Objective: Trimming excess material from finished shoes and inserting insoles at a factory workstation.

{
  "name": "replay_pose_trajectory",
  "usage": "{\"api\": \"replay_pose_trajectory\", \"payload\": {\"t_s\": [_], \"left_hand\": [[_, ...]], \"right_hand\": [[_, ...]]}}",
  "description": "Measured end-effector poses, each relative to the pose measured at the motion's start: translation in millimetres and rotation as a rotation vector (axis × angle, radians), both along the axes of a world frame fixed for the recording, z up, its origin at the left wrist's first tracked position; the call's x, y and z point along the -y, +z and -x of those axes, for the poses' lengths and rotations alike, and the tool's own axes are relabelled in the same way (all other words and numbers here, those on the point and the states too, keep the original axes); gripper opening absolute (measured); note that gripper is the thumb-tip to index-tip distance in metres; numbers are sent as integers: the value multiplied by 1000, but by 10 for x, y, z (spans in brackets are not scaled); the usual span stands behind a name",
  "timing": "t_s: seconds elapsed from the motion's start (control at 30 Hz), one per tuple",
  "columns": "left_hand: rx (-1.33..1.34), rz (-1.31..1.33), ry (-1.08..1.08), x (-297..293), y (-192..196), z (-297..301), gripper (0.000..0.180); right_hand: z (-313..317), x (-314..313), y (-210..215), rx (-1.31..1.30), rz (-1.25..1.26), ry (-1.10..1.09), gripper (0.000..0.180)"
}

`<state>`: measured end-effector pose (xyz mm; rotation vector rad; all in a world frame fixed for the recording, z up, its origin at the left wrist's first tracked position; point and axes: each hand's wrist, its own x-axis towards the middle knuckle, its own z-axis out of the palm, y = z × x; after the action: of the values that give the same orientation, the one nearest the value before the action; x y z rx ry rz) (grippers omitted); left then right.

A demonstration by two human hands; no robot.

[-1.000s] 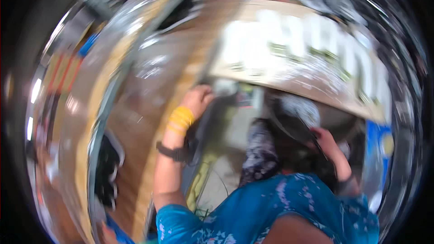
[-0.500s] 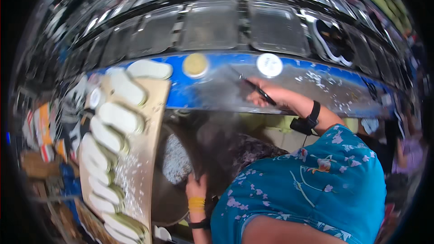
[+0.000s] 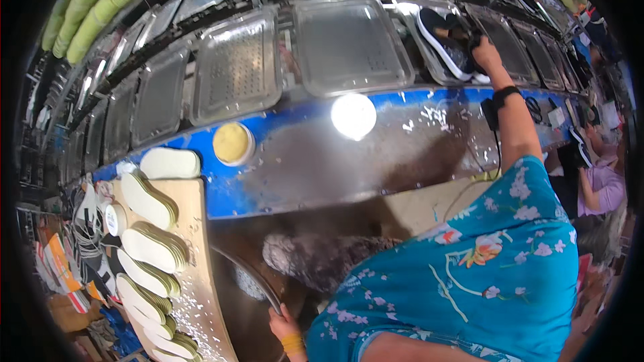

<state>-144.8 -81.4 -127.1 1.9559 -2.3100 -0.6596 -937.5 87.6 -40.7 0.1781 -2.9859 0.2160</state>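
Reaching out to the far right, my right hand (image 3: 484, 53) is closed at the heel end of a black sneaker (image 3: 461, 45) with a white sole. The sneaker lies beside another one on a metal tray. Its fingertips are partly lost against the dark upper. Low in the middle, my left hand (image 3: 285, 325) grips the curved rim of a large round tub (image 3: 249, 268). White bits lie inside the tub, mostly hidden by its rim. To its left, stacks of white insoles (image 3: 153, 248) line a wooden board (image 3: 208, 288).
A blue-edged metal bench (image 3: 302, 164) crosses the middle, carrying a round tub of yellowish paste (image 3: 233, 143), a white round lid (image 3: 353, 116), scraps and scissors (image 3: 533, 108). Behind run rows of metal trays (image 3: 352, 43). Another person (image 3: 604, 181) sits at the far right.
My right hand has gone from above the bench, where it held a thin black tool, to the sneaker on the tray; the tool no longer shows. The view has swung right. My left hand stays on the tub.
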Motion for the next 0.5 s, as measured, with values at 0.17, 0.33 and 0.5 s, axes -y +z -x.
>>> {"api": "replay_pose_trajectory", "payload": {"t_s": [0.17, 0.33, 0.5], "left_hand": [[53, 43, -86, -79, 74, 55, 30], [-62, 50, 2, -83, 150, 40, 33], [-70, 68, 14, -37, 28, -119, 35]], "right_hand": [[-611, 235, 120, -59, 349, 301, 60], [-1187, 376, 349, -17, 194, 636, 64], [-867, 511, 148, -28, 74, 571, 65]]}}
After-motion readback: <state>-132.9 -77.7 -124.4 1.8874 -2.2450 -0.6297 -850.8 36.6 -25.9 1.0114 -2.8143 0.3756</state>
